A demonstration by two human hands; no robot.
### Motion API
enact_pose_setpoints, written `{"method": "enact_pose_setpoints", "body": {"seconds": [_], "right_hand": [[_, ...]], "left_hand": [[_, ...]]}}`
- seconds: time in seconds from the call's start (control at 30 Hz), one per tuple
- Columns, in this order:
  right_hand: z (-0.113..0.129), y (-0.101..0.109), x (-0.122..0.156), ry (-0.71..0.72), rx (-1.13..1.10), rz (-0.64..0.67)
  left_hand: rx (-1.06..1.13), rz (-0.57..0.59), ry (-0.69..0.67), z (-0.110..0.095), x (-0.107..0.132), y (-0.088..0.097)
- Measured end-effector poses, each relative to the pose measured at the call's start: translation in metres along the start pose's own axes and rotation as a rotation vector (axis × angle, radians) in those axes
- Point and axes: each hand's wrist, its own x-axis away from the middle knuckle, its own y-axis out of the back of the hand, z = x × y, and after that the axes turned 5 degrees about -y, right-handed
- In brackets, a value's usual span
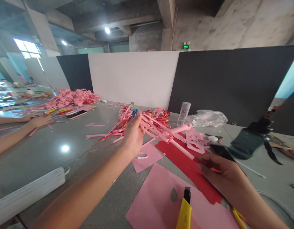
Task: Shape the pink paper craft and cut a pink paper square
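Yellow knife (185,211); bottle's (183,113) contents unclear.

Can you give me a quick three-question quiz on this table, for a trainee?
1. True or false: the left hand holds a bundle of pink paper strips.
2. What does the right hand pinch? A) the far end of the pink paper stick B) the plastic bottle C) the yellow knife
3. Fill in: the yellow knife lies on a ___ sheet of paper.

Key: 1 true; 2 A; 3 pink.
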Motion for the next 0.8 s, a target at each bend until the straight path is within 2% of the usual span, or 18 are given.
{"method": "enact_pose_setpoints", "body": {"seconds": [0.17, 0.3, 0.37, 0.43, 0.57, 0.67, 0.8], "right_hand": [[-0.006, 0.001, -0.004, 0.037, 0.028, -0.025], [-0.01, -0.002, -0.005, -0.001, 0.005, -0.047], [-0.011, -0.008, -0.002, -0.016, -0.055, -0.021], [-0.011, -0.014, 0.001, -0.031, -0.153, 0.047], [-0.009, -0.026, 0.007, -0.086, -0.378, 0.158], [-0.006, -0.034, 0.012, -0.09, -0.464, 0.185], [-0.003, -0.043, 0.018, -0.05, -0.409, 0.275]], "left_hand": [[-0.064, 0.005, 0.071, 0.005, -0.001, 0.003], [-0.063, -0.064, 0.05, 0.021, 0.015, 0.001], [-0.06, -0.017, 0.127, 0.031, 0.029, -0.002], [-0.067, 0.083, 0.195, 0.038, 0.043, -0.006], [-0.189, 0.217, 0.175, 0.043, 0.064, -0.012], [-0.202, 0.254, 0.185, 0.041, 0.07, -0.015], [-0.167, 0.216, 0.126, 0.039, 0.068, -0.018]]}}
